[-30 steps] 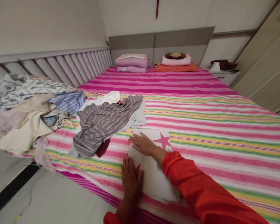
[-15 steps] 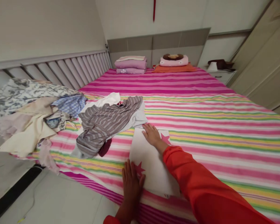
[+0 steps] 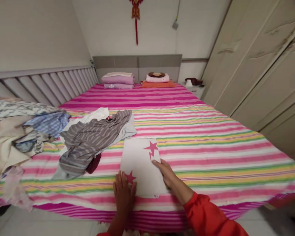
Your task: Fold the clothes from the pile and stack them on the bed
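Note:
A white folded garment with pink stars lies flat near the bed's front edge, forming a neat rectangle. My left hand rests at its lower left edge, fingers stretched out and the thumb lying toward the cloth. At the right edge is my right hand, its thumb over the top and its fingers around the side, partly hidden. Just left of the garment, a grey striped top lies crumpled over a light grey cloth and a white cloth. A dark red cloth pokes out beneath.
More loose clothes, including a blue checked cloth, are heaped at the left by the white bed rail. Folded purple bedding and a pink pillow sit by the headboard. A wardrobe stands right.
My right hand has drawn back from the garment's far edge to its right side. My left hand stays at the left edge. The camera view has tilted up and turned right.

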`<control>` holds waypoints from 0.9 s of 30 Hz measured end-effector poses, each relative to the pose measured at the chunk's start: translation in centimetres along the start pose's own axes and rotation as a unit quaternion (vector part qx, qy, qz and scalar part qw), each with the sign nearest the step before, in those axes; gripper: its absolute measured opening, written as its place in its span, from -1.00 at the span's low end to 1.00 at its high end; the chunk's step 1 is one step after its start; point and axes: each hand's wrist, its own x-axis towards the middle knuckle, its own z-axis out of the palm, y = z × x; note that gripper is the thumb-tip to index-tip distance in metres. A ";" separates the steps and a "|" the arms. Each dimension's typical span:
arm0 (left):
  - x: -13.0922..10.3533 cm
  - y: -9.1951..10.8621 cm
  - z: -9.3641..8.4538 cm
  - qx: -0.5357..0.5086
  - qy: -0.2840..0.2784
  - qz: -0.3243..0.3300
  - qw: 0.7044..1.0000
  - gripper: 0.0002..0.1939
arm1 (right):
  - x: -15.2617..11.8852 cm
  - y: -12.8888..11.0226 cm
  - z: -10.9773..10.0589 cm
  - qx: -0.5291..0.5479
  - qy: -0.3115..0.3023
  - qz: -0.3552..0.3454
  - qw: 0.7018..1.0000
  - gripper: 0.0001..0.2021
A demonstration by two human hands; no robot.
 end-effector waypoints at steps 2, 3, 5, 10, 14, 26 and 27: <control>0.1 -0.1 0.1 -0.007 -0.009 -0.013 1.000 -0.22 | 0.0 -0.4 0.1 0.025 -0.056 0.040 0.997 -0.43; 0.2 -0.1 0.2 -0.010 -0.015 -0.020 1.000 -0.23 | 0.3 -0.5 0.1 0.019 -0.066 0.040 0.997 -0.44; 0.5 -0.2 0.1 -0.018 -0.026 -0.041 0.999 -0.24 | 1.0 -0.3 0.1 -0.004 -0.060 0.022 0.998 -0.42; 2.7 0.1 -2.4 -0.055 -0.073 -0.115 0.989 -0.40 | 2.7 -0.8 -0.2 -0.022 -0.058 -0.002 0.998 -0.43; 5.8 0.4 -4.0 -0.083 -0.101 -0.123 0.984 -0.42 | 3.4 -3.6 -3.2 -0.026 -0.076 -0.004 0.997 -0.40; 11.7 8.7 1.8 -0.018 -0.076 -0.026 0.997 -0.40 | 1.0 -16.7 -23.4 -0.165 0.117 0.000 0.979 -0.42; 11.6 8.8 1.9 -0.008 -0.064 -0.016 0.998 -0.40 | 0.3 -17.7 -25.2 -0.174 0.147 -0.001 0.974 -0.45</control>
